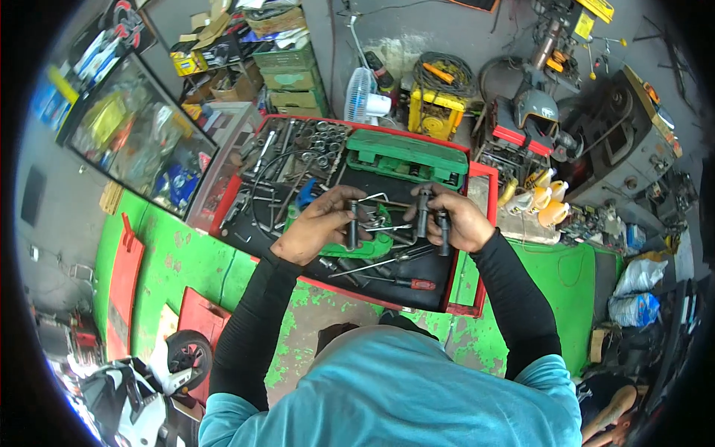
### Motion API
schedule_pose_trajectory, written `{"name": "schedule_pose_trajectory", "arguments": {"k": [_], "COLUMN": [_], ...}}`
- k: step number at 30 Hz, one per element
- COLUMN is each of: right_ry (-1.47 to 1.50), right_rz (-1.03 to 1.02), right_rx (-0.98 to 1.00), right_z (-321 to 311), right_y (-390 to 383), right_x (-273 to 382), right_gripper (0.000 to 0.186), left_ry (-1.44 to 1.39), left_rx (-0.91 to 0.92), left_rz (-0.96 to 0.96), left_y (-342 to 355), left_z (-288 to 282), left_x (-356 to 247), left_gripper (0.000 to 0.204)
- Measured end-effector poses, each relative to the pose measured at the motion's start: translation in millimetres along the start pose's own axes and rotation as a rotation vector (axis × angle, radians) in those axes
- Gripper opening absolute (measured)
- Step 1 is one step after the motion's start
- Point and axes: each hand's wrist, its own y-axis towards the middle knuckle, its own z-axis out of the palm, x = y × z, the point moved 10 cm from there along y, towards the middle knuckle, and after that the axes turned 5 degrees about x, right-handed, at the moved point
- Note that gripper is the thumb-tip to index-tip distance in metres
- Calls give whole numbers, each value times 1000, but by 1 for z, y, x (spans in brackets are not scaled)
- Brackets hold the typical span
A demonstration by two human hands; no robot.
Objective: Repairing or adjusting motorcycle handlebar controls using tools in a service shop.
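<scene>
Above a red tool tray, my left hand is closed, pinching a dark deep socket upright between thumb and fingers. Level with it on the right, my right hand grips two more dark deep sockets, one long and one beside it. Both hands are apart from each other. Beneath them lies a green tool-case part with hex keys and other metal tools. A screwdriver with a red handle rests near the tray's front edge.
At the tray's back is a green case; wrenches and ring-shaped sockets crowd its left. Beyond stand a fan and a yellow machine. Yellowish bottles stand at right, a motorcycle at lower left. Another person is at lower right.
</scene>
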Motion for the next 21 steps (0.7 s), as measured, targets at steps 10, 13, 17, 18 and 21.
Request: {"name": "schedule_pose_trajectory", "arguments": {"k": [10,13,17,18,21], "right_ry": [-171,-273,-626,-756,-1087], "right_rz": [71,98,-3,-70,-156], "right_rx": [-279,-370,-551,-620,-763], "right_z": [-33,-41,-52,-61,-63], "right_y": [43,61,73,77,87], "right_x": [-6,-12,11,19,47], "right_gripper": [26,32,39,42,43], "left_ry": [676,1056,1138,1136,1262], "left_rx": [100,153,275,289,241], "left_rz": [-88,-17,118,125,269], "left_y": [119,140,143,146,151], "left_z": [-56,-72,-59,-60,-71], "left_x": [10,7,-20,-22,-38], "left_gripper": [28,56,65,65,73]}}
